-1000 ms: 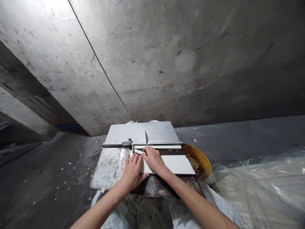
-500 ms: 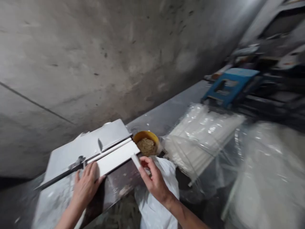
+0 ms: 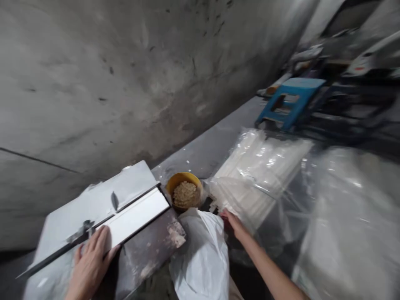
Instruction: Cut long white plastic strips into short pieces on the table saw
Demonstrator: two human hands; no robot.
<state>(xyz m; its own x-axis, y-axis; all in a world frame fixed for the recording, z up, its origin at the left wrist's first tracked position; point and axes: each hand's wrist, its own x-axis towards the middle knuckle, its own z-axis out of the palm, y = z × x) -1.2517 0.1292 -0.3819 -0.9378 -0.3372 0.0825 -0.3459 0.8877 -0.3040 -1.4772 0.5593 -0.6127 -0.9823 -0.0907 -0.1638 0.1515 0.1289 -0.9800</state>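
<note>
Lying beneath the left grip (image 3: 95, 252), the long white panel (image 3: 137, 216) extends from those fingers up and to the right across the bench (image 3: 134, 177). That grip is spread, not clenched: fingers press on the panel's top, with the thumb at its near edge. Along the panel's far side runs a dark metal fence (image 3: 59, 254); just beyond it stands a thin blade (image 3: 114, 201). A metal clamp (image 3: 84, 228) sits on the fence, just beyond the left fingertips.

The right grip (image 3: 227, 216) is off the bench, its fingers partly curled and blurred; I cannot tell whether it holds anything. Left of it hangs a white plastic bag (image 3: 201, 254), and farther up-left is a yellow bucket (image 3: 170, 183) of pale bits (image 3: 185, 194). Plastic-wrapped white strips (image 3: 262, 175) lie above and right of that grip, with a blue stool (image 3: 293, 98) beyond.
</note>
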